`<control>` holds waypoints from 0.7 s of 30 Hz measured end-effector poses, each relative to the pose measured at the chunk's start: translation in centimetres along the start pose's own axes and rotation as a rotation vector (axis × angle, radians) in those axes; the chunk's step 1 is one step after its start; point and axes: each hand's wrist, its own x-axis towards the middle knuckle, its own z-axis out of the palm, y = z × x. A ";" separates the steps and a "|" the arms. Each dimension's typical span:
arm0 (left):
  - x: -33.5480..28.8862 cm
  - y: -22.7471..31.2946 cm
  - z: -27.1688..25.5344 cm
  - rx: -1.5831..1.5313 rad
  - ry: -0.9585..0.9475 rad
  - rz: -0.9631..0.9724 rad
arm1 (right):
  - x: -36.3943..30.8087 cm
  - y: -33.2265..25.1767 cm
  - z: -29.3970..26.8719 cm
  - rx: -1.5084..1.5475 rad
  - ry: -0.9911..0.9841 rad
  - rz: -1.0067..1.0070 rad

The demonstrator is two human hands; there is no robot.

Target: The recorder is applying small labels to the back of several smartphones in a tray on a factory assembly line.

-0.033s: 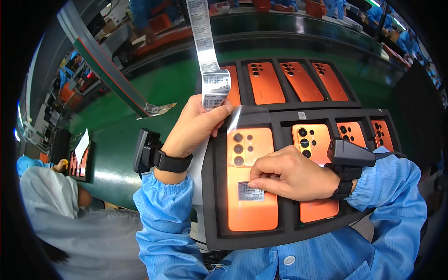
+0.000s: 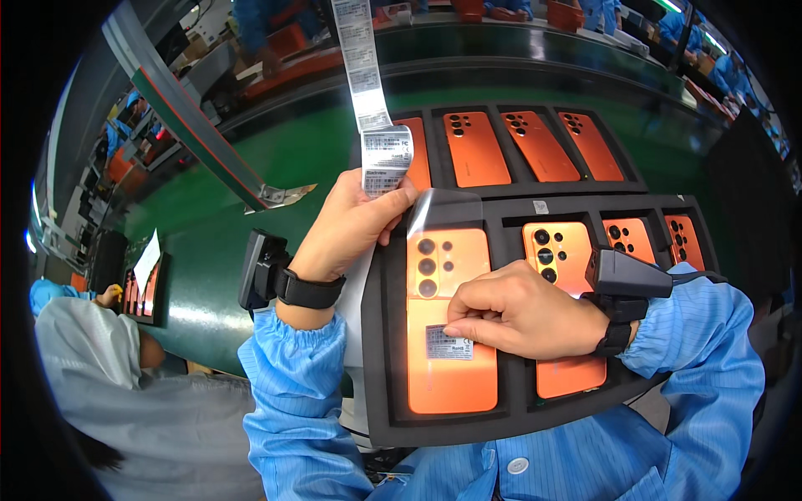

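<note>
My left hand [image 2: 355, 215] pinches the lower end of a long strip of silver printed labels [image 2: 364, 79], which curls over at my fingers. With thumb and forefinger closed, my right hand [image 2: 522, 311] grips the upper right corner of a single silver label [image 2: 443, 344]. That label lies over the lower back of an orange phone [image 2: 451, 388], slightly tilted; whether it is stuck down I cannot tell. Clear film [image 2: 443, 209] lifts up past the phone's camera end. A second orange phone [image 2: 572, 380] sits beside it, partly hidden under my right hand and wrist.
The phones lie in a black foam tray [image 2: 393, 430], with more at its right. Behind is another foam tray [image 2: 518, 190] holding several orange phones. Both are by a green work surface [image 2: 200, 288]. A metal post [image 2: 180, 108] rises at left. Another person [image 2: 92, 326] sits at far left.
</note>
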 end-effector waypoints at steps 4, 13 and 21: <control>0.0 0.0 0.1 -0.001 -0.002 -0.001 | 0.1 0.0 -0.1 0.002 -0.007 0.002; -0.1 -0.3 -0.2 0.029 -0.018 0.009 | 0.1 0.1 0.0 -0.007 -0.023 0.013; 0.0 -0.4 -0.3 0.010 -0.029 0.009 | 0.2 0.2 0.1 -0.016 -0.023 0.017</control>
